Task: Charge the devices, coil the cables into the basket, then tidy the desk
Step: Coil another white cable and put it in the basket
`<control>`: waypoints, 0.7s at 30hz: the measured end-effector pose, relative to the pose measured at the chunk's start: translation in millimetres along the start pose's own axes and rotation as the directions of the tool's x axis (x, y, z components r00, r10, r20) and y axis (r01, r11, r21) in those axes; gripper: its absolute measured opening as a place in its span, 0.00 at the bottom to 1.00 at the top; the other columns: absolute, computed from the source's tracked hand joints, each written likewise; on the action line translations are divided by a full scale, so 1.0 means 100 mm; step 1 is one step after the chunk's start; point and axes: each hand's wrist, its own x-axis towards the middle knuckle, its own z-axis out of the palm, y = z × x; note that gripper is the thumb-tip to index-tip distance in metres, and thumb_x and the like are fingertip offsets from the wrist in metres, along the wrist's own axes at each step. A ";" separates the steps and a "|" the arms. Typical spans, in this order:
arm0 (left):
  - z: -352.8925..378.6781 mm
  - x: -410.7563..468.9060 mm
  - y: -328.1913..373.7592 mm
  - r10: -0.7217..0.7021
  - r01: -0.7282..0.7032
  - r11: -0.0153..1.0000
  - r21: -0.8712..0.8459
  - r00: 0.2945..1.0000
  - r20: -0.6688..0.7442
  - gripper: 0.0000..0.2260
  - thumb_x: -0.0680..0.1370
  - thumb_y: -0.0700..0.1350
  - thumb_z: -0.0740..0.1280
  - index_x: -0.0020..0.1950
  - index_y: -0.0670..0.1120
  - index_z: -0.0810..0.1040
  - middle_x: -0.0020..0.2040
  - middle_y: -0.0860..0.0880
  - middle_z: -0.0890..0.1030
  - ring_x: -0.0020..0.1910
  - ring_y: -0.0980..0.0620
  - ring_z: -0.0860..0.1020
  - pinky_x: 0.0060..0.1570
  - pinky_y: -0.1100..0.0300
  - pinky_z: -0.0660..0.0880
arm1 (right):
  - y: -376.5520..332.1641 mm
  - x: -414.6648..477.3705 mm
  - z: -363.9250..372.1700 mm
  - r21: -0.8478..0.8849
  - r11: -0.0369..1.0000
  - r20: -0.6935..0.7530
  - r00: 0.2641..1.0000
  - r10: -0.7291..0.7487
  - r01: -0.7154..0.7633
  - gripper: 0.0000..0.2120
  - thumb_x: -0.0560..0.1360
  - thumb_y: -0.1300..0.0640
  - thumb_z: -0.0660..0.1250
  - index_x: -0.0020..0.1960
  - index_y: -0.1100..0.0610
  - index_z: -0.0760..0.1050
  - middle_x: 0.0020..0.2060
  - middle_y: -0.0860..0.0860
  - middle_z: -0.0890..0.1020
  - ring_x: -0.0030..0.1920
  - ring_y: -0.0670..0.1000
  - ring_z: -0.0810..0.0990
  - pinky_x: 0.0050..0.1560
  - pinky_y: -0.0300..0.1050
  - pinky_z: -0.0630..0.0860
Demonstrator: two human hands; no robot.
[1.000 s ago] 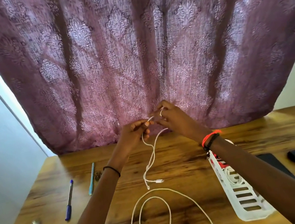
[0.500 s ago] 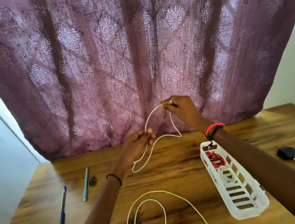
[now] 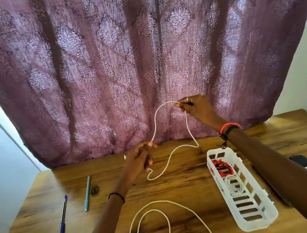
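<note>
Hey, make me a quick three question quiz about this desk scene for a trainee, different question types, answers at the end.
1. True or false: the basket already holds a red cable and a coiled white cable.
2. Which hand is higher? A) left hand B) right hand
3. Fill in: both hands grip a white ____ stretched between them, while a second one lies loose on the desk.

Key: 1 true; 2 B; 3 cable.
</note>
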 end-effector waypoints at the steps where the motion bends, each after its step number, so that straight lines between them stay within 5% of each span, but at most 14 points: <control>1: 0.00 0.00 0.02 0.011 -0.011 1.000 -0.004 0.999 -0.037 0.11 0.82 0.41 0.56 0.49 0.46 0.77 0.22 0.51 0.72 0.16 0.57 0.65 0.17 0.68 0.63 | 0.01 -0.01 0.02 -0.017 1.000 0.025 1.000 0.018 -0.017 0.08 0.75 0.58 0.67 0.46 0.62 0.82 0.27 0.46 0.77 0.24 0.36 0.73 0.30 0.27 0.66; 5: 0.00 0.02 0.07 0.047 -0.050 0.998 -0.026 0.991 -0.128 0.11 0.82 0.45 0.56 0.50 0.48 0.78 0.22 0.52 0.70 0.14 0.56 0.61 0.16 0.70 0.57 | 0.03 -0.08 0.11 -0.112 0.992 0.119 0.990 0.074 -0.061 0.08 0.75 0.59 0.67 0.46 0.64 0.82 0.35 0.58 0.82 0.31 0.47 0.75 0.41 0.42 0.73; 9: 0.00 0.04 0.12 -0.011 -0.045 0.964 -0.261 0.977 -0.211 0.12 0.81 0.50 0.57 0.49 0.47 0.79 0.24 0.51 0.68 0.15 0.58 0.58 0.15 0.70 0.55 | 0.10 -0.12 0.19 -0.167 0.981 0.149 0.981 0.121 -0.095 0.07 0.74 0.62 0.67 0.47 0.64 0.82 0.40 0.62 0.84 0.37 0.51 0.76 0.38 0.38 0.71; 14: -0.15 0.04 0.19 -0.153 0.080 0.608 -0.790 0.988 -0.018 0.12 0.79 0.46 0.59 0.49 0.42 0.79 0.28 0.53 0.68 0.18 0.60 0.62 0.16 0.70 0.59 | 0.22 -0.14 0.19 -0.225 0.969 0.173 0.974 0.145 -0.104 0.09 0.74 0.62 0.67 0.51 0.63 0.81 0.44 0.61 0.84 0.45 0.58 0.82 0.47 0.45 0.74; 17: -0.20 0.04 0.23 -0.107 0.131 0.443 -0.887 0.990 0.093 0.15 0.78 0.43 0.59 0.59 0.40 0.78 0.31 0.53 0.73 0.27 0.60 0.72 0.29 0.69 0.73 | 0.26 -0.15 0.22 -0.234 0.966 0.169 0.974 0.148 -0.106 0.09 0.74 0.61 0.68 0.52 0.63 0.81 0.45 0.60 0.84 0.46 0.58 0.82 0.45 0.42 0.72; 19: -0.20 0.05 0.24 -0.067 0.134 0.449 -0.883 0.991 0.116 0.16 0.79 0.43 0.57 0.65 0.43 0.75 0.35 0.52 0.76 0.32 0.58 0.77 0.47 0.60 0.78 | 0.27 -0.15 0.24 -0.246 0.962 0.177 0.970 0.166 -0.120 0.09 0.74 0.60 0.68 0.53 0.62 0.81 0.45 0.60 0.84 0.46 0.57 0.82 0.42 0.40 0.70; 21: -0.19 0.05 0.24 -0.055 0.139 0.536 -0.832 0.990 0.130 0.17 0.81 0.44 0.55 0.68 0.49 0.72 0.42 0.49 0.77 0.33 0.58 0.78 0.51 0.57 0.78 | 0.26 -0.17 0.26 -0.256 0.958 0.184 0.967 0.176 -0.126 0.09 0.74 0.59 0.67 0.53 0.60 0.81 0.44 0.60 0.84 0.43 0.56 0.81 0.40 0.40 0.68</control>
